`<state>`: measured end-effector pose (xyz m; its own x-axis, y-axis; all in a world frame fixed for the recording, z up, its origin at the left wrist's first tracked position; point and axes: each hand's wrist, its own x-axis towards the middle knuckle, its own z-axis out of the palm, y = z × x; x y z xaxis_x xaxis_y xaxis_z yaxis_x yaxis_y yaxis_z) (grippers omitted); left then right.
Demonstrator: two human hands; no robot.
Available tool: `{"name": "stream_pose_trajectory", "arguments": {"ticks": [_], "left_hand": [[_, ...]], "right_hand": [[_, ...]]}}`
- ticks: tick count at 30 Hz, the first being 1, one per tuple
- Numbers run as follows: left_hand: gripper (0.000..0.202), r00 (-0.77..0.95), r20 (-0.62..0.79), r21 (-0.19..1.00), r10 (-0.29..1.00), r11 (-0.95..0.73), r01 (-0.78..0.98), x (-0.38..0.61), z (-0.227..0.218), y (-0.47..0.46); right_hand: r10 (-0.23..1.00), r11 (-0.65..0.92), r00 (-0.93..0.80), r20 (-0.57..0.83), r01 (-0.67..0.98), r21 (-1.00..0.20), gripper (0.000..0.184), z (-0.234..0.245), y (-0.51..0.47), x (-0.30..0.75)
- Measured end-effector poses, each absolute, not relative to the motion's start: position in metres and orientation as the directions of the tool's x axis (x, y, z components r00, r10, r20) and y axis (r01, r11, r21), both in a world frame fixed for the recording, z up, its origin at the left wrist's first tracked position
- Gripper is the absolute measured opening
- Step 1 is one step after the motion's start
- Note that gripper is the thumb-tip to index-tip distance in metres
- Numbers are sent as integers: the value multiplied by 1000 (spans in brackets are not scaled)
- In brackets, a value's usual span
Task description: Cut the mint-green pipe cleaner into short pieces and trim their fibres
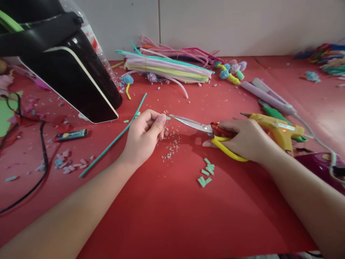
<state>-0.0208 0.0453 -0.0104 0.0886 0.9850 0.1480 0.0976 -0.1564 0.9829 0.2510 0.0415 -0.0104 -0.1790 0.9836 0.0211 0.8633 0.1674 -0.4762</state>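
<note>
My left hand (144,135) pinches a small green piece of pipe cleaner (168,118) between thumb and forefinger. My right hand (244,138) is closed around the red and yellow handles of a pair of scissors (194,125). The scissors point left, with their tips close beside the green piece and the blades nearly together. Fine pale clippings (170,149) lie on the red tabletop below the tips. Several short green pieces (207,171) are scattered nearer me, left of the right forearm. A long teal pipe cleaner (113,142) lies left of my left hand.
A black container (72,75) stands at the back left, near a lighter (71,135) and a black cable (44,154). Bundled pipe cleaners (167,68) lie at the back. On the right are a lilac hair straightener (266,97) and a yellow glue gun (277,127).
</note>
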Motion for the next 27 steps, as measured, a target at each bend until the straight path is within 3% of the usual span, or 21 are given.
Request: {"name": "stream_pose_trajectory", "arguments": {"ticks": [20, 27], "left_hand": [[29, 108, 112, 987, 988, -123, 102, -20, -6, 43], [31, 116, 107, 986, 987, -120, 112, -20, -6, 43]], "right_hand": [[986, 155, -168, 8, 887, -435, 68, -12, 41, 250], [986, 150, -168, 5, 868, -474, 63, -11, 39, 251]]}}
